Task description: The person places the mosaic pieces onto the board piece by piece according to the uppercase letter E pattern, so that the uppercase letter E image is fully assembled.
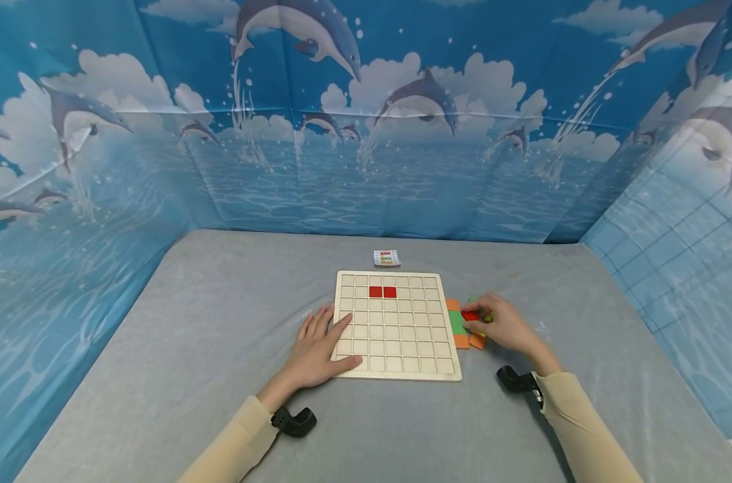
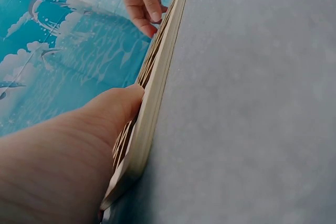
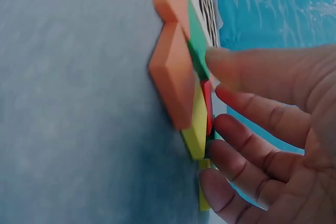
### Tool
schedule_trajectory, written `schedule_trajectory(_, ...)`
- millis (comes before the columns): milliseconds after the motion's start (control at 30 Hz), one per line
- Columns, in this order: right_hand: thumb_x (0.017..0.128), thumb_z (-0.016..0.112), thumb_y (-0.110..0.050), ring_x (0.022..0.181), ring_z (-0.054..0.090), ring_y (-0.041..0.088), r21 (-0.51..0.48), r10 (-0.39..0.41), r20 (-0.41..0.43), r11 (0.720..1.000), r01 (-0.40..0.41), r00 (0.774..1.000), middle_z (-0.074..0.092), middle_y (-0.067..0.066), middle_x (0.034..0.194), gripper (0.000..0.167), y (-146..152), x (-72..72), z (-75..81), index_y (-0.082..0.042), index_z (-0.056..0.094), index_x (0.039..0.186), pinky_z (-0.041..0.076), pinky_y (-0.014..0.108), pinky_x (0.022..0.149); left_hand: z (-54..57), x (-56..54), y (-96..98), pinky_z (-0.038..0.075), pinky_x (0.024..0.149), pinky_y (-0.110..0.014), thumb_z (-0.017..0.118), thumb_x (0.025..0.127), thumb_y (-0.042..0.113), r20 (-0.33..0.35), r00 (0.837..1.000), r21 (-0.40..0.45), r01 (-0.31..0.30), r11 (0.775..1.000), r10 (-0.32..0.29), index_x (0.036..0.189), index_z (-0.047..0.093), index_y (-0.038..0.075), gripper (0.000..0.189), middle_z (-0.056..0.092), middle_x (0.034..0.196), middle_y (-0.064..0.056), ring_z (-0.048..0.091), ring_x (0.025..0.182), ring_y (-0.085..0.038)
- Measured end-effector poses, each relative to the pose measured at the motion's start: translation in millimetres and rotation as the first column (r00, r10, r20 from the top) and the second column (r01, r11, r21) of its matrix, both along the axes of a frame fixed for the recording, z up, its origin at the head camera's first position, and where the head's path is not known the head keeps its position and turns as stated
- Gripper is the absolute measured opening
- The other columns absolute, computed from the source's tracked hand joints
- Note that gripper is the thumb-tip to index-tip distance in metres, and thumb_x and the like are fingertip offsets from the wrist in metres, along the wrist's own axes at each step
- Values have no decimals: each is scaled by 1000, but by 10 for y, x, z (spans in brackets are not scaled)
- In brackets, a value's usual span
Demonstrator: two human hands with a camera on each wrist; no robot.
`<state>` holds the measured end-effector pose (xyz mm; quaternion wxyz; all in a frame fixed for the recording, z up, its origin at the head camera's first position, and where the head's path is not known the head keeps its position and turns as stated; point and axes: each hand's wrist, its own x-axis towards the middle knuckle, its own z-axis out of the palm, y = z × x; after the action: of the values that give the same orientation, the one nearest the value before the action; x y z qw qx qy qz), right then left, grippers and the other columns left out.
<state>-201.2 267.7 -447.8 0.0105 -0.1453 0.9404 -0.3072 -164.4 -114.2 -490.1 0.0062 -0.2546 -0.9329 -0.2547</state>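
Note:
A pale wooden grid board (image 1: 396, 335) lies flat on the grey-covered table, with two red tiles (image 1: 382, 292) side by side in an upper row. My left hand (image 1: 317, 352) rests on the board's left edge, fingers spread; its thumb (image 2: 128, 100) lies over the rim in the left wrist view. Beyond the board's right edge, my right hand (image 1: 501, 325) reaches over loose tiles, its thumb and fingers apart. Just by its fingertips is a red tile (image 3: 208, 103); whether they touch it is unclear. Green (image 1: 456, 322), orange (image 3: 173, 74) and yellow tiles (image 3: 197, 124) lie around it, partly hidden.
A small pattern card (image 1: 386, 257) lies behind the board. The grey table cover (image 1: 221, 322) stretches to both sides. A blue dolphin-print curtain (image 1: 341, 174) hangs around the back and sides. Each wrist wears a black strap-on device (image 1: 296, 422).

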Motion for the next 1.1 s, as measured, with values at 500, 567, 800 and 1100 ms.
schedule_trajectory(500, 85, 72, -13, 75, 49, 22, 122, -42, 25, 992, 39, 999, 57, 12, 95, 31, -5, -70, -19, 4, 66, 110, 41, 35, 64, -22, 9, 10, -1, 110, -48, 52, 87, 62, -3, 1000, -20, -5, 1000, 5, 151, 28, 18, 81, 12, 155, -18, 4, 142, -31)
schedule_trajectory(567, 85, 72, -15, 74, 48, 22, 141, -38, 23, 989, 35, 999, 56, 12, 94, 31, -13, -74, -17, 3, 66, 109, 40, 35, 62, -22, 15, 10, -1, 110, -48, 52, 87, 62, -2, 1000, -18, -5, 1000, 5, 151, 28, 18, 81, 12, 155, -18, 3, 142, -31)
schedule_trajectory(800, 84, 73, -16, 74, 46, 22, 163, -61, 20, 985, 57, 998, 55, 9, 91, 25, -21, -73, -37, -2, 67, 104, 38, 34, 61, -13, 14, 7, 0, 110, -48, 53, 87, 60, 9, 1000, -6, -1, 1000, 1, 151, 28, 18, 81, 11, 155, -19, 3, 142, -31)
schedule_trajectory(1100, 83, 75, -14, 72, 48, 22, 138, -93, 19, 986, 90, 995, 59, 7, 88, 20, -47, -47, 15, -5, 65, 98, 39, 34, 60, -2, 0, -1, -1, 110, -48, 53, 87, 61, 6, 1000, -9, 1, 1000, -1, 151, 27, 18, 82, 11, 155, -19, 3, 142, -30)
